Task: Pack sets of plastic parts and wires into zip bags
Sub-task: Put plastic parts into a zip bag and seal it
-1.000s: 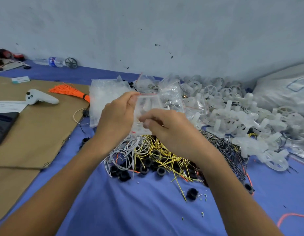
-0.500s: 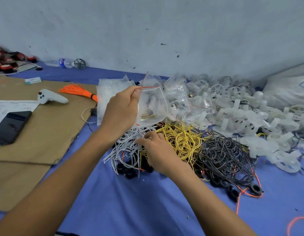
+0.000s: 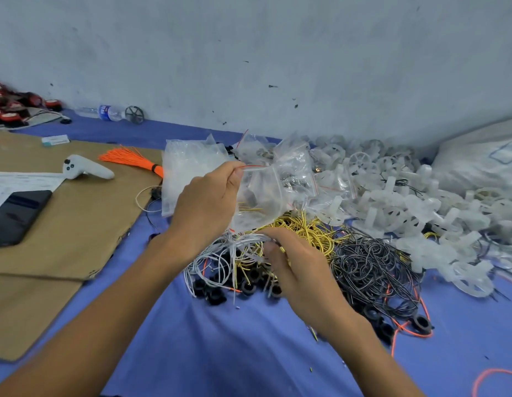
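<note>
My left hand (image 3: 207,207) holds up a clear zip bag (image 3: 263,196) by its red-lined top edge; inside it are a plastic part and a yellow wire. Below it, my right hand (image 3: 300,270) reaches into the pile of white wires (image 3: 220,253), its fingers pinching white strands. Yellow wires (image 3: 309,230) and black wires (image 3: 372,265) lie in heaps to the right. Black rings (image 3: 214,293) lie under the wires. White plastic parts (image 3: 406,207) are heaped at the right.
A stack of empty zip bags (image 3: 189,173) and filled bags (image 3: 295,164) lies behind my hands. On the cardboard (image 3: 77,224) at left are a white controller (image 3: 85,167), an orange wire bundle (image 3: 131,159) and a phone (image 3: 14,216). A large white sack (image 3: 478,156) sits far right.
My right hand left the bag's mouth and dropped down into the wire pile, now at the white wires. My left hand still holds the bag up.
</note>
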The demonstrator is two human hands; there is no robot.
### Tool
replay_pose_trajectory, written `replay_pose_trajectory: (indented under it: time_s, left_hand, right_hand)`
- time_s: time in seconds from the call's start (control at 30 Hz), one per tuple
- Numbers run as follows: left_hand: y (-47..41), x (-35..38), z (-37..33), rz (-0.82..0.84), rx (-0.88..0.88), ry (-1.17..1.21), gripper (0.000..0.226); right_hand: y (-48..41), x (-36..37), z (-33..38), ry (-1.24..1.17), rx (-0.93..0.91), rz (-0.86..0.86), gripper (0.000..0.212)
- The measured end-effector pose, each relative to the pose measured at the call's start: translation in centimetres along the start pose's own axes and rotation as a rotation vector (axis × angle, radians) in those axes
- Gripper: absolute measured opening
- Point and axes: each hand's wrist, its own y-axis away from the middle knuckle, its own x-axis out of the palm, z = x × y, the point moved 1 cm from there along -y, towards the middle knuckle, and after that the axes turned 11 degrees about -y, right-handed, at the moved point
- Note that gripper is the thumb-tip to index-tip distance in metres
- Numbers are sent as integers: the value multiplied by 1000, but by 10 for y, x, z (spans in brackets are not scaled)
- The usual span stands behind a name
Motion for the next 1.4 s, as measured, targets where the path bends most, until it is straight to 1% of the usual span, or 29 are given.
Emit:
replay_pose_trajectory:
  time_s: [0.07,0.13,0.23,0.33,0.37,0.4,0.47,0.5,0.53,0.63,0.67,0.73,0.8,0.9,0.93,0.97,1.0,1.07,1.1,1.13,1.2,1.23,1.4]
  left_hand:
    - [7,1,-1,48,53,-47,34]
    - [15,2,-3,90,116,-105,35]
    - [25,5,-6,126,207,-231,40]
    - [34,8,-9,116,275,-302,41]
    - [36,9,-10,115,285,-302,41]
    - [37,9,-11,113,282,-290,41]
    - [35,7,-8,102,246,-247,40]
    - [34,7,-5,98,231,-231,40]
    - [33,7,-3,100,220,-226,39]
    - [31,10,2,109,182,-209,38]
    - [30,11,3,102,169,-192,40]
    - [25,13,4,104,153,-126,45]
    - [20,15,2,90,142,-59,45]
    - [18,19,-1,67,124,-37,40]
    - [18,21,-1,76,122,-28,39]
    - [18,22,-2,89,122,-19,38]
    - [19,23,-2,101,120,-10,39]
    - [19,25,-4,119,112,8,40]
    - [19,26,-5,127,109,15,40]
    - [19,27,-7,134,109,17,40]
    - [19,29,-10,142,114,12,40]
    - [19,29,-11,143,114,10,40]
    - [19,29,-12,137,102,10,40]
  right_hand:
    - [-1,-11,5,-107,101,-75,15]
    - [-10,-19,6,-208,274,-112,16]
    - [-32,-22,6,-408,486,-41,20]
    - [-55,-6,7,-587,571,25,21]
    - [-62,4,8,-646,581,47,27]
    - [-69,14,9,-722,594,65,32]
    - [-81,31,8,-851,661,74,35]
    - [-85,37,6,-839,683,89,34]
    - [-87,40,5,-742,661,130,32]
    - [-86,38,6,-230,477,300,25]
    - [-84,33,8,-119,420,337,24]
    - [-75,19,11,-82,309,368,23]
    - [-62,0,11,-105,255,319,23]
    - [-41,-38,1,-227,291,69,16]
    - [-35,-51,-7,-216,303,9,13]
    - [-29,-64,-20,-145,327,-24,11]
    - [-23,-75,-34,-17,368,-27,11]
    - [-13,-96,-62,359,454,63,20]
    - [-8,-104,-76,510,484,134,25]
    - [-4,-109,-89,605,516,208,30]
    - [6,-114,-109,687,574,337,35]
    - [9,-115,-115,700,585,372,34]
    - [11,-110,-128,711,537,387,33]
